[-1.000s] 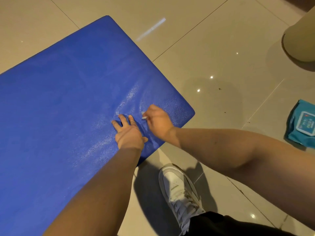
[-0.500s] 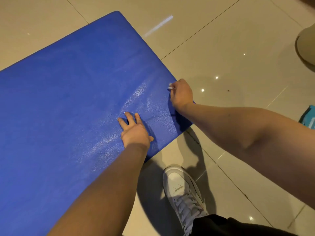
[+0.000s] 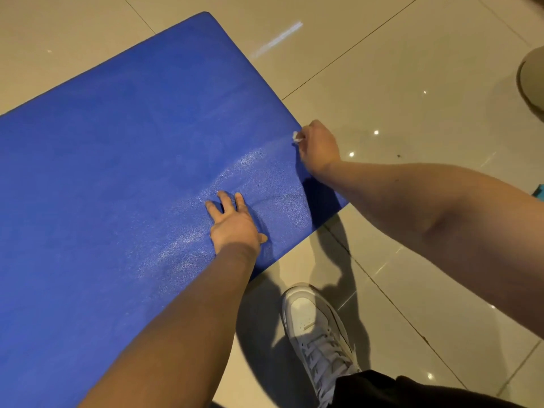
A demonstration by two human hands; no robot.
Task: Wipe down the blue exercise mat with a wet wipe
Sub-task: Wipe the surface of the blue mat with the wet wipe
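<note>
The blue exercise mat (image 3: 117,172) lies on the tiled floor and fills the left of the view. My left hand (image 3: 234,223) presses flat on it near its lower right corner, fingers spread. At the mat's right edge, my right hand (image 3: 319,145) is curled round a crumpled white wet wipe (image 3: 295,136); only a small white bit shows past the fingers. A shiny damp streak runs across the mat between the two hands.
My white sneaker (image 3: 315,328) stands on the beige tiles just below the mat's corner. A sliver of a teal wipe packet (image 3: 540,191) shows at the right edge. A round beige base (image 3: 532,78) sits at the top right.
My right hand with the wipe has travelled from beside my left hand up along the mat's right edge. My left hand has stayed pressed in place.
</note>
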